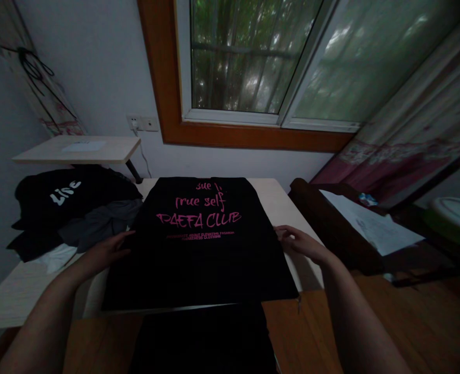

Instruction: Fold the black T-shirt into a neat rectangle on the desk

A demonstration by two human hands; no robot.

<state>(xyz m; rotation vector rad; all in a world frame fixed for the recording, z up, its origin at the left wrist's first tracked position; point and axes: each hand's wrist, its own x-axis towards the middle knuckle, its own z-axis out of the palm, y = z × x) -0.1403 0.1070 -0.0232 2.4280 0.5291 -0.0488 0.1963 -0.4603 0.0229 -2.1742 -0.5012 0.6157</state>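
Observation:
A black T-shirt [198,270] with pink lettering lies spread flat on the pale table [268,195]; its sleeves do not show. My left hand [107,253] is at the shirt's left side, with the fingertips on its edge and the thumb apart from the fingers. On the opposite side, my right hand [298,243] touches the right edge with its fingers loosely bent and apart. Neither hand visibly grips the cloth.
On the left, a pile of dark clothes [97,221] lies under a small raised shelf [77,148] bearing a paper. A brown padded piece [311,208] with a white sheet [370,221] stands right of the table. Behind are a wall socket [142,123] and a window [245,67].

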